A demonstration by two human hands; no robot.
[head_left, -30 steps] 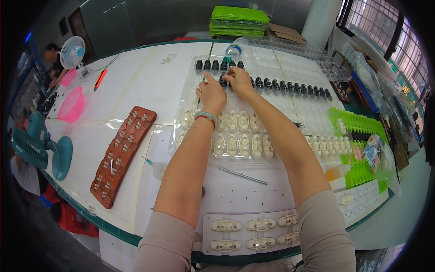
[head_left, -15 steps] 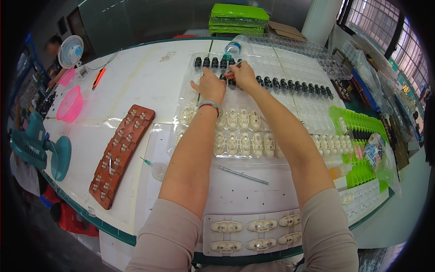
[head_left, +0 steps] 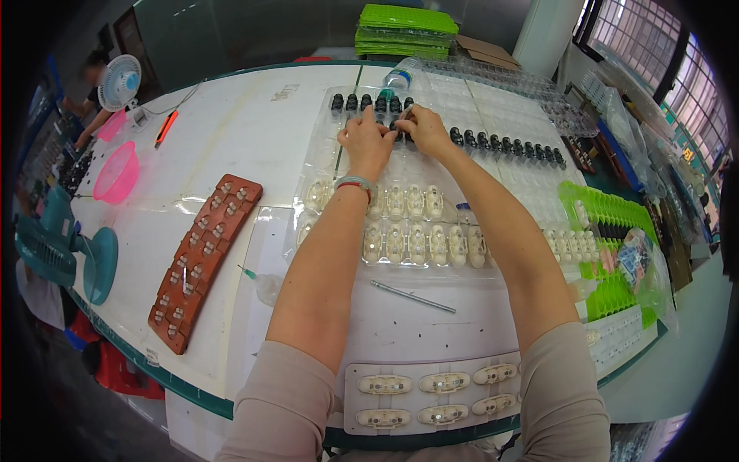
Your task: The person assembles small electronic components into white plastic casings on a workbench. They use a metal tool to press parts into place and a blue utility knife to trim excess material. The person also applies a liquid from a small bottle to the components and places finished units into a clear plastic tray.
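Observation:
Both my hands meet over a clear plastic tray [head_left: 314, 158] at the far middle of the table. Small black moulded parts [head_left: 366, 102] stand in a row just beyond my fingers, and another row of black parts [head_left: 508, 145] runs off to the right. My left hand [head_left: 367, 146] pinches a small black part [head_left: 396, 125]. My right hand [head_left: 426, 131] is closed at that same part, holding a thin greyish tool [head_left: 406, 113] whose kind is mostly hidden by the fingers. Cream oval pieces [head_left: 395, 202] fill tray pockets nearer me.
A metal rod [head_left: 413, 296] and a needle-tipped bottle [head_left: 268, 288] lie nearer me. A white board [head_left: 481, 381] carries more cream pieces. Left are a brown tray [head_left: 204, 258], orange cutter [head_left: 165, 128], pink basket [head_left: 115, 173] and fans. Green trays [head_left: 608, 204] lie right. Someone sits far left.
My left hand has moved slightly right, and its spread thumb and fingers have come together on the black part. My right hand has shifted a little right and down, its forearm swinging right.

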